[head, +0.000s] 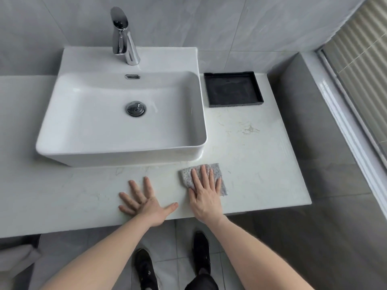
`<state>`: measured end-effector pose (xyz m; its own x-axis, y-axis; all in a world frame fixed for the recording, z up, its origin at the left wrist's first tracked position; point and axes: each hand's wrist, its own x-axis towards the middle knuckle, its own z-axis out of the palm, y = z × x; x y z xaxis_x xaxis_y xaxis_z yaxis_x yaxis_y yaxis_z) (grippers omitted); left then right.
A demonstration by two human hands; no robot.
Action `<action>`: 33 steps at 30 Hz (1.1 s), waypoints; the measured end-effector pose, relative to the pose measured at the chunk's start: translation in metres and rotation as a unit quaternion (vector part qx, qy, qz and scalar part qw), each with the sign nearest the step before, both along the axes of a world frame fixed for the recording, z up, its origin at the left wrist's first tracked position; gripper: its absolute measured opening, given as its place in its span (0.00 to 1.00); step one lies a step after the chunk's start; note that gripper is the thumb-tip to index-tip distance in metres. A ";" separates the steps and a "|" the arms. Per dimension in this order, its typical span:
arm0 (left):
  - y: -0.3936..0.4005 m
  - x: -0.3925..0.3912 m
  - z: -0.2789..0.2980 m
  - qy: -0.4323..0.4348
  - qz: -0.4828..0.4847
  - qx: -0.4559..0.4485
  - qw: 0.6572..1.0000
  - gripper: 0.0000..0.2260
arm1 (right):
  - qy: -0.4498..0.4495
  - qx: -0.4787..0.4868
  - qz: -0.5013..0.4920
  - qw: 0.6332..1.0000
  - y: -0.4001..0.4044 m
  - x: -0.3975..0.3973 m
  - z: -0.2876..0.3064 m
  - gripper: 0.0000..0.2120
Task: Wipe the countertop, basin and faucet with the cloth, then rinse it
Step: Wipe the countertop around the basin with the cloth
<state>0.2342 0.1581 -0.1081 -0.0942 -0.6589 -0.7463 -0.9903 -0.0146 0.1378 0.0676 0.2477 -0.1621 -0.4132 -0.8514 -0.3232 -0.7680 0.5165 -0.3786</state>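
A grey speckled cloth [215, 170] lies flat on the white marble countertop [251, 155], just in front of the basin's right corner. My right hand [206, 193] presses on it with straight fingers and covers most of it. My left hand [146, 203] rests flat on the bare counter to the left, fingers spread, touching no cloth. The white rectangular basin [88, 122] stands on the counter, with a chrome drain [135, 108] in its middle. A chrome faucet [123, 38] rises at the basin's back edge.
A black square tray [232, 89] sits on the counter right of the basin, against the grey tiled wall. The counter ends at the right above a grey floor [314, 237]. A window with blinds [364, 59] is at far right. My black shoes show below the counter's front edge.
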 end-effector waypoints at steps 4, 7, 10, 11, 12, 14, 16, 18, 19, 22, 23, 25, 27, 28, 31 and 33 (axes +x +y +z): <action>-0.003 0.045 0.008 0.039 -0.071 -0.060 0.995 0.53 | 0.013 0.001 -0.062 0.998 0.014 -0.025 0.005 0.31; -0.026 0.096 0.011 0.046 -0.079 -0.125 0.988 0.48 | 0.041 0.049 -0.132 0.989 0.029 -0.059 0.011 0.32; -0.065 0.158 0.008 -0.005 -0.044 -0.157 0.987 0.49 | 0.036 0.093 -0.171 0.980 0.031 -0.076 0.015 0.33; -0.079 0.181 0.005 -0.028 -0.028 -0.159 0.987 0.51 | 0.033 0.106 -0.181 0.977 0.027 -0.074 0.016 0.33; -0.091 0.203 0.003 -0.050 -0.013 -0.155 0.987 0.53 | 0.029 0.114 -0.195 0.974 0.022 -0.068 0.015 0.34; -0.108 0.240 -0.002 -0.080 0.006 -0.138 0.987 0.58 | 0.018 0.111 -0.225 0.968 0.007 -0.048 0.013 0.34; -0.116 0.262 -0.009 -0.085 0.003 -0.115 0.990 0.60 | 0.018 0.097 -0.226 0.969 -0.010 -0.021 0.009 0.35; -0.118 0.268 -0.014 -0.077 -0.008 -0.108 0.991 0.61 | 0.024 0.082 -0.207 0.975 -0.028 0.013 0.005 0.35; -0.118 0.268 -0.015 -0.076 -0.010 -0.107 0.991 0.61 | 0.023 0.072 -0.201 0.977 -0.037 0.032 0.004 0.35; -0.119 0.267 -0.018 -0.070 -0.002 -0.098 0.993 0.61 | 0.016 0.045 -0.182 0.982 -0.065 0.099 0.004 0.34; -0.119 0.267 -0.019 -0.069 -0.002 -0.098 0.993 0.61 | 0.013 0.035 -0.163 0.986 -0.074 0.123 0.004 0.34; -0.118 0.269 -0.020 -0.066 -0.002 -0.097 0.993 0.61 | 0.003 0.020 -0.095 0.995 -0.088 0.167 0.004 0.34; -0.117 0.267 -0.017 -0.066 0.000 -0.089 0.994 0.61 | -0.006 0.014 -0.019 1.000 -0.099 0.197 0.002 0.34; -0.116 0.266 -0.014 -0.067 0.000 -0.085 0.994 0.60 | -0.009 0.014 0.007 1.000 -0.101 0.204 0.002 0.33; -0.115 0.262 -0.009 -0.067 -0.003 -0.076 0.995 0.58 | -0.001 0.001 0.042 0.999 -0.095 0.194 0.002 0.32; -0.115 0.262 -0.008 -0.066 -0.003 -0.068 0.996 0.58 | 0.011 -0.002 0.041 0.999 -0.084 0.173 0.003 0.31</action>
<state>0.4961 0.0429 -0.1162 -0.0060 -0.7539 -0.6569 -1.0000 0.0014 0.0075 0.2410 0.1640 -0.1589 -0.3482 -0.8844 -0.3109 -0.8159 0.4492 -0.3641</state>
